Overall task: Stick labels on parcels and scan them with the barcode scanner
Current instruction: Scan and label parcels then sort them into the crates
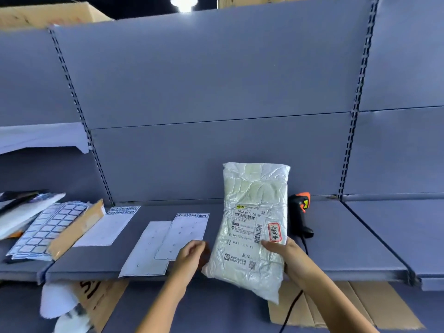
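Note:
A white plastic parcel stands tilted up off the grey shelf, with a printed shipping label and a red-bordered sticker on its front. My right hand grips the parcel's right edge, thumb on the front just below the sticker. My left hand hovers beside the parcel's lower left edge with fingers loosely curled, holding nothing I can see. A black and orange barcode scanner lies on the shelf behind the parcel. Label sheets lie left of the parcel, mostly peeled, with three stickers left along the top.
Further left lie another label sheet, a full sticker sheet, a brown envelope and a pile of parcels. Flattened cardboard and a white bag sit below the shelf. The scanner's cable hangs down past the shelf edge.

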{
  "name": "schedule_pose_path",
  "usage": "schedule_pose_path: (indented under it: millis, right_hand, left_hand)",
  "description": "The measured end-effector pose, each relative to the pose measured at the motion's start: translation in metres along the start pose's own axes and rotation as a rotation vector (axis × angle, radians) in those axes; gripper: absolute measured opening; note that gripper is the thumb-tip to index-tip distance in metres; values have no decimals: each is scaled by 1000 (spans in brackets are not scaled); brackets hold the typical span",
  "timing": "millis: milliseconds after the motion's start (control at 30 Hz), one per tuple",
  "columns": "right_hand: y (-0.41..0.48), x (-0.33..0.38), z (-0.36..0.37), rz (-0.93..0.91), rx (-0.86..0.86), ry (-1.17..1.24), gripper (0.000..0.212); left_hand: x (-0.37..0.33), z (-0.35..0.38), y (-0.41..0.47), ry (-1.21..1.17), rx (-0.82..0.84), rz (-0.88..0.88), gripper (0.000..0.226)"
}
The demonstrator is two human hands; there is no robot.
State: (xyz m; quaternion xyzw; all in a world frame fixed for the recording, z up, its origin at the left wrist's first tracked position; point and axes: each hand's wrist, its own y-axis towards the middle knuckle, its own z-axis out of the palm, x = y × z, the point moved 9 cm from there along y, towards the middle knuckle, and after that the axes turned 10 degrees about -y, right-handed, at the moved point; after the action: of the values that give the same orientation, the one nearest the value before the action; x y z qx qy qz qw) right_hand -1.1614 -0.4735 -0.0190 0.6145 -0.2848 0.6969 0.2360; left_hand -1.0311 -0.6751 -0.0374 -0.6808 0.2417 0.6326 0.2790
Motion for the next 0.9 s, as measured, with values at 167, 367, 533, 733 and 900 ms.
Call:
schedule_pose_path:
  millis: [167, 367, 533, 733, 900]
  right_hand:
    - [10, 16, -1, -43, 19, -5, 25]
    - [30, 15, 1, -9, 31, -63, 26]
    - [61, 22, 1, -16, 13, -37, 29]
    - [101, 39, -31, -165, -287, -313, 23]
    - [98, 41, -102, -21, -895, -1072, 44]
  left_hand:
    - [8, 12, 5, -42, 23, -26, 30]
    - [-4, 26, 22, -1, 153, 16, 31]
    - [-12, 51, 39, -53, 391, -9, 26]
    - [-11, 57, 81, -45, 333, 25, 23]
    - [-7, 58, 117, -24, 223, 51, 20]
